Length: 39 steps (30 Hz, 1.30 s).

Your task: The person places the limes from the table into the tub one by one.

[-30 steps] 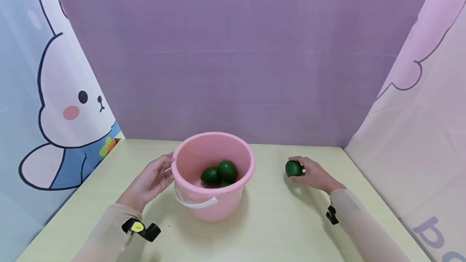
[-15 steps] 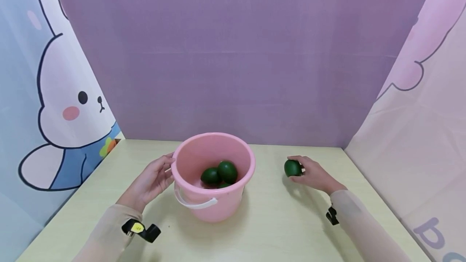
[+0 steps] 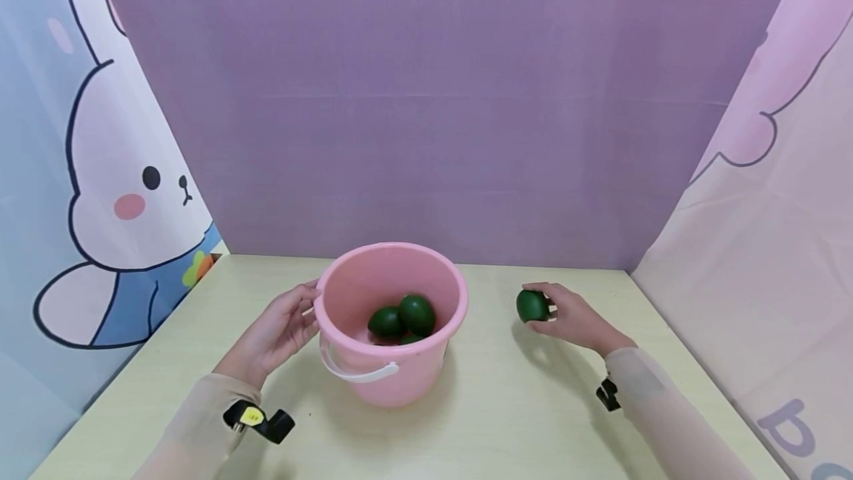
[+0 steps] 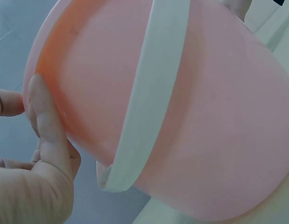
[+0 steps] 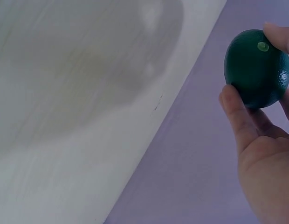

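A pink bucket (image 3: 416, 372) stands mid-table, its white handle (image 3: 360, 375) hanging down in front. My left hand (image 3: 278, 332) holds the bucket's rim at its left side; in the left wrist view the thumb (image 4: 46, 121) lies against the outer wall just under the rim. Inside the bucket are two dark green oval fruits (image 3: 417, 314), with part of a third showing below them. To the right, my right hand (image 3: 576, 323) grips another glossy dark green fruit (image 3: 532, 306) between thumb and fingers, above the table. In the right wrist view a pale stem spot shows on this fruit (image 5: 254, 70).
The pale wooden table (image 3: 493, 406) ends at a purple cloth backdrop (image 3: 426, 110). Printed sheets, one with a rabbit (image 3: 140, 169), flank it left and right. Black straps with small devices (image 3: 260, 421) sit on both wrists.
The right hand has moved the fruit slightly left and away from me. The left hand, the bucket and the fruits inside it stay as they were.
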Motion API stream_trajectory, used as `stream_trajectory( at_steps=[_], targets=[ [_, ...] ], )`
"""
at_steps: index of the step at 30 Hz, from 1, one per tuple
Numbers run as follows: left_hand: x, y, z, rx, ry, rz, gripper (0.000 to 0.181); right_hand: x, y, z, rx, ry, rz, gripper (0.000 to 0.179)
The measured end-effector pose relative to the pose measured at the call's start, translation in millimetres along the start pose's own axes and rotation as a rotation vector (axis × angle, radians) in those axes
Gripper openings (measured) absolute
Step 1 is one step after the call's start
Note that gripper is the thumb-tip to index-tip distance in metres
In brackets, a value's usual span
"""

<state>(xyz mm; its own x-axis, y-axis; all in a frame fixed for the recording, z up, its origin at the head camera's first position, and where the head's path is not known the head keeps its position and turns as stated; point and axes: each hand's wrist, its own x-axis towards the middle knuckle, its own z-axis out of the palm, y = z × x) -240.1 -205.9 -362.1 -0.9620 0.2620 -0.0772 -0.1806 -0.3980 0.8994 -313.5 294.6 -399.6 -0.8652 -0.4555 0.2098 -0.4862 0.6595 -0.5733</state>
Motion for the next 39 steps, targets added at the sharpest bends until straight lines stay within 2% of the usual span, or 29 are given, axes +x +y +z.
stream_trajectory(
  at_steps=[12,19,39],
  targets=[
    [0.4,0.4,-0.3,-0.002,0.006,-0.006,0.029,2.5,-11.1,-0.5,0.031,0.018,-0.035,0.069],
    [-0.5,-0.3,-1.1,-0.008,-0.011,0.009,0.028,3.8,-18.3,-1.6,0.037,0.009,-0.025,0.071],
    [-4.6,1.8,0.4,-0.012,0.001,0.005,0.028,6.0,-49.0,-6.4,0.054,0.012,-0.098,0.070]
  ],
)
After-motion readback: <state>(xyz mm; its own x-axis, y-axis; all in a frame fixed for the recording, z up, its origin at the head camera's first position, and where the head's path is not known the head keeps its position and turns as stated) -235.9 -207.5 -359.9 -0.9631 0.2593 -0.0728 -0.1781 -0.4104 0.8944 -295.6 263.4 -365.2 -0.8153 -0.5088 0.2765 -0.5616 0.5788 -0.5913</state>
